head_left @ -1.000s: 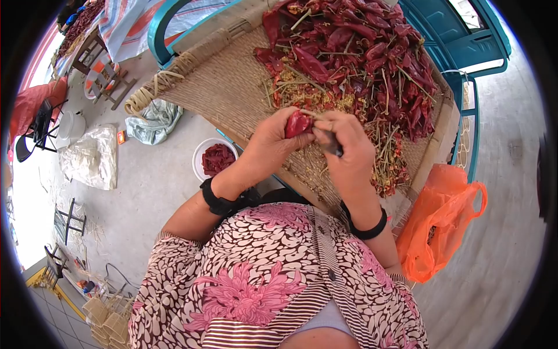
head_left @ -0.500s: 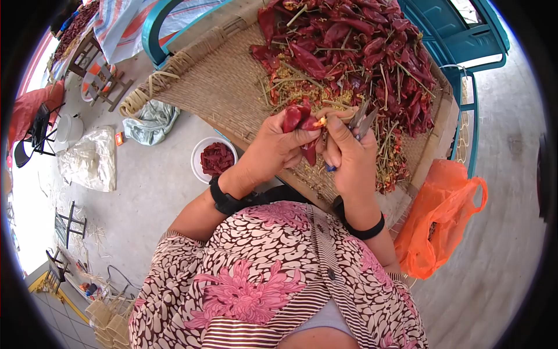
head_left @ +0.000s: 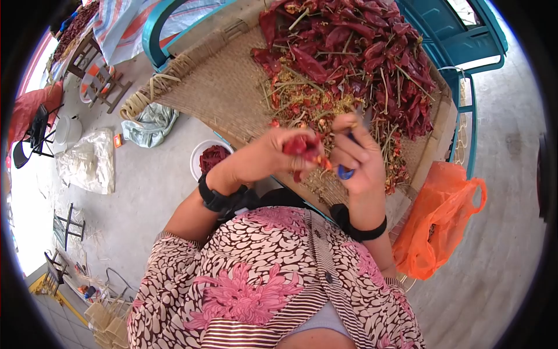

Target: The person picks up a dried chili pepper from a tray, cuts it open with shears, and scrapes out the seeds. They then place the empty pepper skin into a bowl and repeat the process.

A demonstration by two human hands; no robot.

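My left hand (head_left: 263,152) is closed around a dried red chilli pepper (head_left: 301,145), smeared a little by motion, with an orange-red torn end toward my other hand. Close to its right, my right hand (head_left: 359,156) grips scissors with a blue handle (head_left: 345,173); their grey blades point away from me, blurred over the heap. Both hands are above the near part of a woven tray (head_left: 215,78). A large heap of dried red chillies (head_left: 354,46) covers the tray's far right, with loose seeds and stalks (head_left: 302,87) at its near side.
A white bowl (head_left: 194,160) of red chilli pieces sits on the floor to the left, partly behind my left forearm. An orange plastic bag (head_left: 439,221) hangs at the tray's right. Teal metal framing (head_left: 472,128) stands behind it. Plastic bags (head_left: 93,160) lie on the left floor.
My left hand has shifted slightly left and down with the chilli. The right hand has turned and moved down and a little right with the scissors, so the hands are farther apart.
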